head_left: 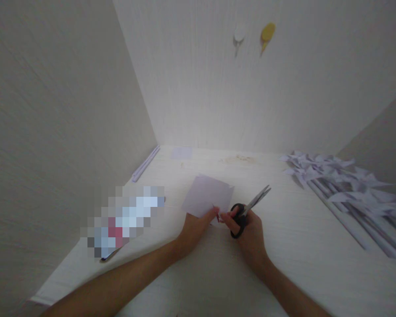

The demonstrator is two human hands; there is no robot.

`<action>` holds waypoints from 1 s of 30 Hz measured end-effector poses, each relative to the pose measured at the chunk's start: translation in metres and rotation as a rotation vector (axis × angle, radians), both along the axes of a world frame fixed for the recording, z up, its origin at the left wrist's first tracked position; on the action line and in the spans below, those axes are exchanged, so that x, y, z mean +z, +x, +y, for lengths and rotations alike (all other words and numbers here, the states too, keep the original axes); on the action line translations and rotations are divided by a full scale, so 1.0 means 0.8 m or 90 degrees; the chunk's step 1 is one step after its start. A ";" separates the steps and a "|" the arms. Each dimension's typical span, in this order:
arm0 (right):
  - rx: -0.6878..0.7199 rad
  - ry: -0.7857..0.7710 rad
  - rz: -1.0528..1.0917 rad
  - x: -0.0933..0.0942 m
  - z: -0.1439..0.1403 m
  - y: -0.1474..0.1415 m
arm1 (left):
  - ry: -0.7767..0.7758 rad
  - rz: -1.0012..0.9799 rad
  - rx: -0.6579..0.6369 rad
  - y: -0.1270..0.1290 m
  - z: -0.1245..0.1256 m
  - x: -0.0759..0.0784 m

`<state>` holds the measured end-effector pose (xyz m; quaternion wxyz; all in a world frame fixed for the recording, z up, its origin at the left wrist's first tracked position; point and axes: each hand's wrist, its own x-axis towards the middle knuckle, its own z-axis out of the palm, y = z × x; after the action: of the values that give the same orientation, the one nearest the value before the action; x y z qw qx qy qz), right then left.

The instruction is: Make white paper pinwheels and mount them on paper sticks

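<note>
A square sheet of white paper (207, 193) is held near its lower edge by my left hand (198, 229), the thumb lying on top and the other fingers hidden beneath. In my right hand (251, 231) is a pair of scissors (257, 199) with black handles, the blades pointing up and to the right, away from the paper. My right fingertips meet the paper's lower right edge beside my left thumb. A cut or crease seems to run near that thumb, too blurred to be sure.
Several paper pinwheels (346, 185) with rolled paper sticks lie piled on the right of the white table (293, 264). Rolled paper sticks (145, 164) rest at the back left, near a paper piece (181, 152). A blurred-out phone-like object (132, 220) lies left. Wall hooks (268, 33) hang above.
</note>
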<state>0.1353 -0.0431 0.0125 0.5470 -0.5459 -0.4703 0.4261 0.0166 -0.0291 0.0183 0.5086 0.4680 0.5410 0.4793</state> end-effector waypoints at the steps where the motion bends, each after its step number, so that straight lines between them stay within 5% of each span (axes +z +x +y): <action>1: -0.002 0.002 -0.005 -0.001 0.000 0.000 | -0.003 0.009 -0.017 0.000 0.000 -0.001; 8: 0.036 0.008 -0.007 0.001 0.001 0.006 | -0.016 0.016 -0.041 -0.004 0.013 0.002; 20: 0.233 -0.108 -0.197 0.018 -0.009 0.020 | 0.060 -0.213 -0.075 -0.005 0.063 0.068; 30: 0.244 -0.131 -0.242 0.010 -0.016 0.013 | 0.051 -0.156 -0.124 -0.017 0.070 0.062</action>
<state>0.1454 -0.0560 0.0204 0.3003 -0.5700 -0.6134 0.4568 0.0029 0.0268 0.0681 0.5961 0.4760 0.4073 0.5022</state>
